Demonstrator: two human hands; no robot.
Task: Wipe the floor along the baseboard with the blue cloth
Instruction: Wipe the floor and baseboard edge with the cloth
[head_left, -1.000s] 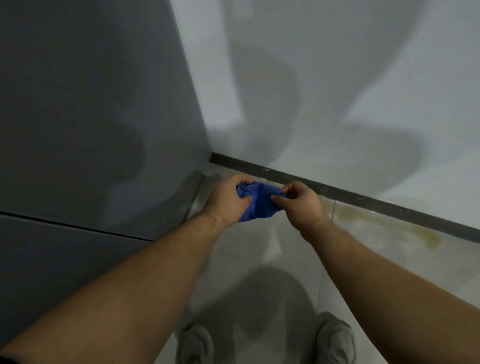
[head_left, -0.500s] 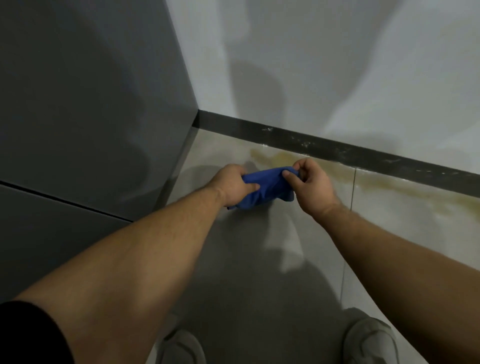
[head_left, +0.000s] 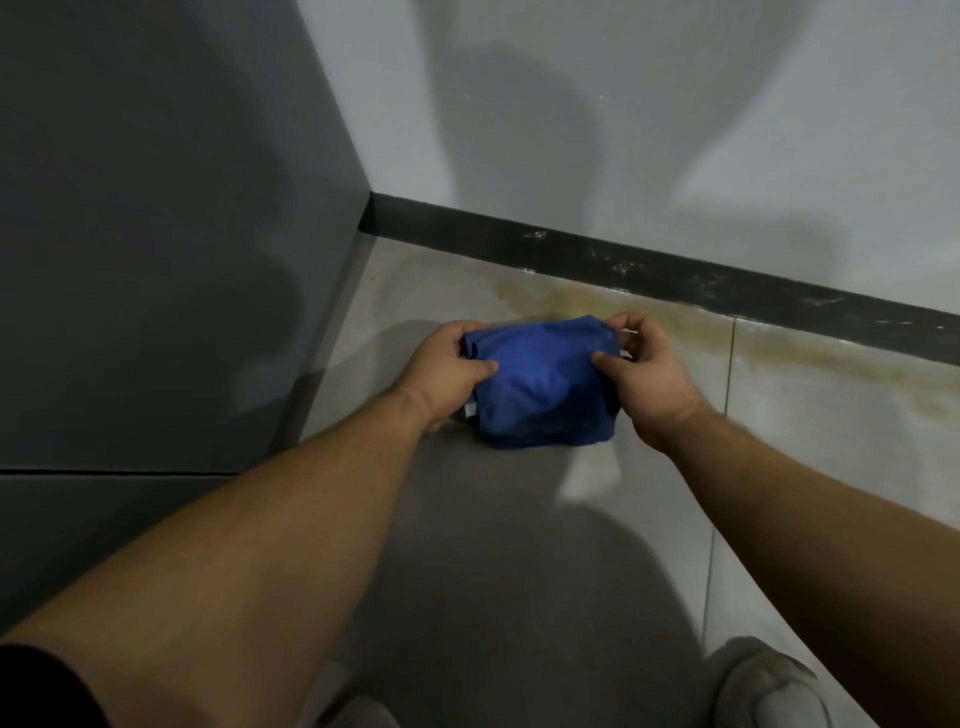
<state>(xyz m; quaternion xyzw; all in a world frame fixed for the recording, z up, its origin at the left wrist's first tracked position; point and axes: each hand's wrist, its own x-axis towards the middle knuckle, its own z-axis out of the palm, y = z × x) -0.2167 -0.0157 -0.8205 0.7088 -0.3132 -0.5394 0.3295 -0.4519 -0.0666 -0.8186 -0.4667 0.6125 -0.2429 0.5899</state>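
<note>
- Two bare hands hold the blue cloth (head_left: 540, 384) stretched between them, above the floor (head_left: 571, 545) and short of the baseboard (head_left: 675, 273); whether its lower edge touches the tile, I cannot tell.
- Left hand (head_left: 447, 371) is closed on the cloth's left edge, thumb on top and fingers curled behind the fabric.
- Right hand (head_left: 644, 371) pinches the right edge between thumb and fingers, the top corner caught at the fingertips.
- Folded into several layers, the cloth sags in the middle and wrinkles freely, so it looks soft, limp and light. It will take any shape pressed into it and will not hold a flat face unaided.
- A small white tag shows at the lower left corner, close to the left wrist.
- For wiping, edge pinches like these would probably let the pad bunch or unfold. A flat palm over the middle of the folded pad, fingers spread to its far edge, should press it evenly.
- Yellowish staining (head_left: 779, 353) runs along the floor beside the dark baseboard, passing just behind the cloth and off to the right.
- Smooth tile suggests the fabric will slide easily, and its soft edge should press right into the seam under the baseboard.
- No risk of breakage; the likely fault is the folds slipping apart under the push.
</note>
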